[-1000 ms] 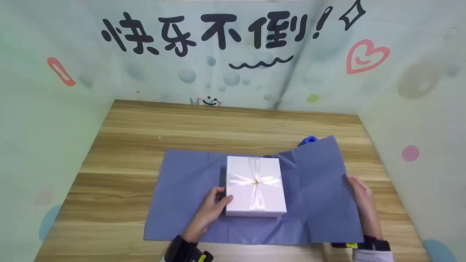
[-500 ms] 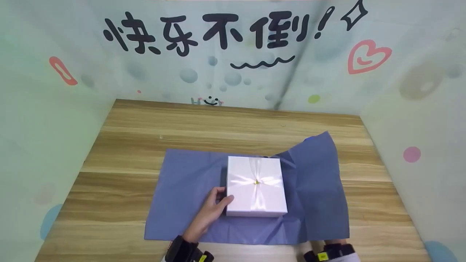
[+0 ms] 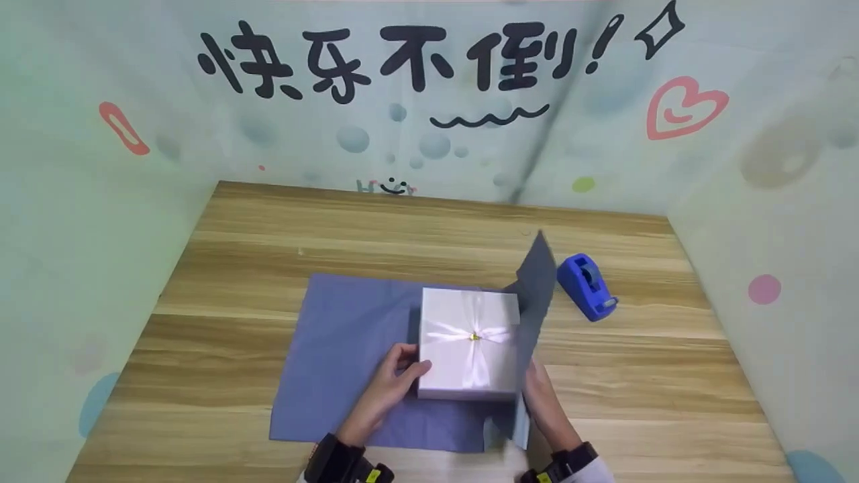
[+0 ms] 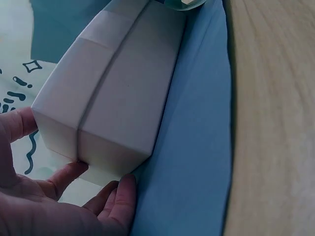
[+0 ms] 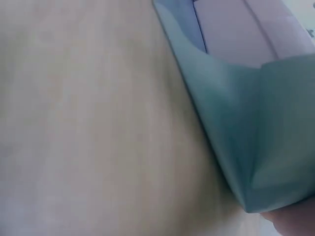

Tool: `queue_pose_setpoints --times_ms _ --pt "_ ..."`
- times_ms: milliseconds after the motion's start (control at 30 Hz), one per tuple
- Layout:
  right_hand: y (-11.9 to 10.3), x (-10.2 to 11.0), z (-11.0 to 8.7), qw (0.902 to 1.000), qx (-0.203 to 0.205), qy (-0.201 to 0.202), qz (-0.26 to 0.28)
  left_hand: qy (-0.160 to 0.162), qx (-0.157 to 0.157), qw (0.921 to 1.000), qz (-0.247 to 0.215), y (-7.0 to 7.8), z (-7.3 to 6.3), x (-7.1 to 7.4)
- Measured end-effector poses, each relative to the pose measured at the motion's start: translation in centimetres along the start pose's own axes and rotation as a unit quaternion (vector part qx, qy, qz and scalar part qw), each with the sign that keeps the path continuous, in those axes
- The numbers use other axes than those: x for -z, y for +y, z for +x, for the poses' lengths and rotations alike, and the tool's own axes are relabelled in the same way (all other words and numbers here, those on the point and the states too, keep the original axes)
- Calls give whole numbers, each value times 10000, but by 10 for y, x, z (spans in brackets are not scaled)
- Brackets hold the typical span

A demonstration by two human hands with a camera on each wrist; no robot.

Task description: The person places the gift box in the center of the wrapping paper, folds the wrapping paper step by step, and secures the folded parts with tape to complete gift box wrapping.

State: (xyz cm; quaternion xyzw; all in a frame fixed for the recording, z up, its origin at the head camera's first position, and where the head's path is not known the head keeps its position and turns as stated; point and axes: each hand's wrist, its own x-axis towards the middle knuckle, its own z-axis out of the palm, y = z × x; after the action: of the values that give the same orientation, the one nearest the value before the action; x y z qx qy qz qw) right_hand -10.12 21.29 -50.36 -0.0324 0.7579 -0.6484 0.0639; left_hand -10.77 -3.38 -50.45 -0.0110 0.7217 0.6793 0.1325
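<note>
A white gift box (image 3: 456, 308) with a pale ribbon bow sits upright on a sheet of blue wrapping paper (image 3: 349, 349). My left hand (image 3: 392, 379) holds the box's near left corner, thumb on the lid edge and fingers against the side. In the left wrist view, fingertips (image 4: 127, 191) touch the box's lower edge. The paper's right part (image 3: 535, 302) stands up along the box's right side. Outside it is my right hand (image 3: 545, 399), its fingers mostly hidden by the paper. In the right wrist view, the curved paper (image 5: 236, 113) overlaps the box.
A blue tape dispenser (image 3: 588, 287) lies on the wooden table (image 3: 644, 362), right of the raised paper. Light printed backdrop cloth (image 3: 429, 134) surrounds the table at the back and sides.
My right hand has moved left, bringing the paper's right side up and in against the box. The tape dispenser, mostly covered before, now shows. My left hand keeps its place on the box.
</note>
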Motion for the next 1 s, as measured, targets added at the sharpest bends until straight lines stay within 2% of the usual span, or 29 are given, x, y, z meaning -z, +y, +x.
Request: queue_pose_setpoints --times_ms 67,167,300,533,633,767,900,1000 --pt "-1 0 5 9995 96 -6 -290 5 47 10000 -44 0 0 0" --pt "-5 0 12 9952 452 8 -868 20 68 10000 -48 0 0 1" --pt "-11 5 23 9886 729 -66 -1318 12 78 10000 -61 -1 0 2" --pt "-20 8 42 9794 722 -268 -1867 1 54 9999 -86 -1 1 1" --pt "-21 6 42 9681 795 -327 -2355 28 84 10000 -9 -1 2 -1" --pt "-18 0 35 9477 1000 -235 -3022 108 0 9997 206 1 5 -4" --pt "-16 -6 25 9313 1092 -47 -3476 212 -68 9960 864 5 8 -6" --pt "-17 -11 18 9230 994 70 -3716 131 65 9920 1254 8 11 -8"
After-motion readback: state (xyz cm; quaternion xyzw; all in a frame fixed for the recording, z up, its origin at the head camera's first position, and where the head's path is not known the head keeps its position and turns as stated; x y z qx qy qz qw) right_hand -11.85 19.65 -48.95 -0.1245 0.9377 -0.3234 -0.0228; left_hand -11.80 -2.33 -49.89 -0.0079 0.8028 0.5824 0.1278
